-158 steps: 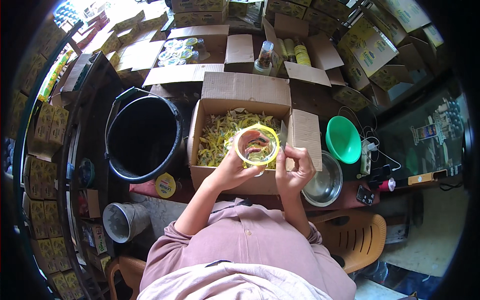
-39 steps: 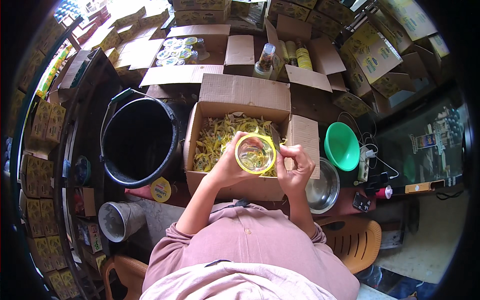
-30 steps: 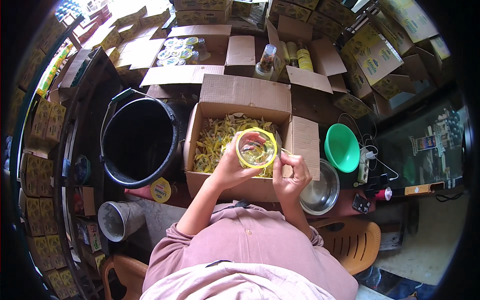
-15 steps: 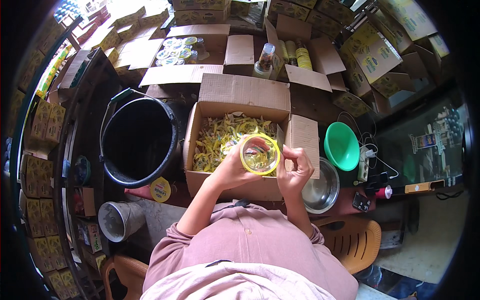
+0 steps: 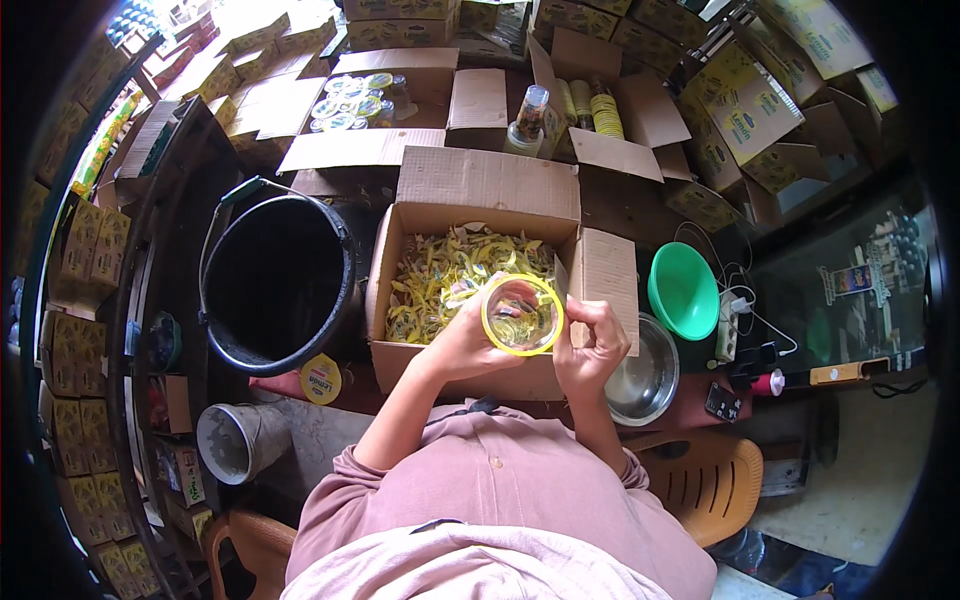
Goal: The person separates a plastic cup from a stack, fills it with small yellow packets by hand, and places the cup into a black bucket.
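My left hand is wrapped round a clear plastic cup with a yellow rim. The cup's round mouth faces up toward me, over the near side of an open cardboard box. My right hand is beside the cup's right edge with thumb and fingers pinched together; what they hold, if anything, is too small to make out. Inside the box lies a heap of small yellow-wrapped pieces with twisted ends.
A large black bucket stands left of the box, with a grey pail below it. On the right are a green bowl and a metal basin. Behind, an open carton holds lidded cups; a stacked clear cup stands nearby.
The cup has shifted slightly toward me and to the right. My right hand has stayed pinched beside it, with only a small shift of the fingers.
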Demonstrator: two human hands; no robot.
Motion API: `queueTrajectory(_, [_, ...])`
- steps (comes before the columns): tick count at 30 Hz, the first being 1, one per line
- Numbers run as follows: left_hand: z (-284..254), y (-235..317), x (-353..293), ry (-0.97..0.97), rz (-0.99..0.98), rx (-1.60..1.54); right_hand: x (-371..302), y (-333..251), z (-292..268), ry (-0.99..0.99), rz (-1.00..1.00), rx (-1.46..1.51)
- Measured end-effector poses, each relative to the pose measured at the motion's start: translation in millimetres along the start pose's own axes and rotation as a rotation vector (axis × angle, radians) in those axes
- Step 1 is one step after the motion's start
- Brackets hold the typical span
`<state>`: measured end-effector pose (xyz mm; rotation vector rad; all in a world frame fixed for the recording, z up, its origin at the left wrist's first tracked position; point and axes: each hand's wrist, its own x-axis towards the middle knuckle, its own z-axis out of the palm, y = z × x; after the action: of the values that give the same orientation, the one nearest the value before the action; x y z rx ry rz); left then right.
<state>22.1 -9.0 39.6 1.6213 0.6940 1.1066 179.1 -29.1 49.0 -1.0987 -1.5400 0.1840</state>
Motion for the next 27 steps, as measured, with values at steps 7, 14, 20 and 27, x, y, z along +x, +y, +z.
queueTrajectory(7, [0, -15, -1, 0.079, 0.032, -0.246, -5, -4, -5, 0.001, 0.101, 0.059])
queueTrajectory(14, [-1, -13, -1, 0.059, -0.007, -0.223, -4, -12, -3, 0.021, 0.070, 0.006])
queueTrajectory(20, [-1, -8, -2, -0.069, -0.001, -0.103, 2, -8, -1, 0.025, 0.025, -0.018])
queueTrajectory(27, [1, -10, -3, 0.033, 0.006, -0.223, 3, -7, -1, 0.026, 0.086, 0.050])
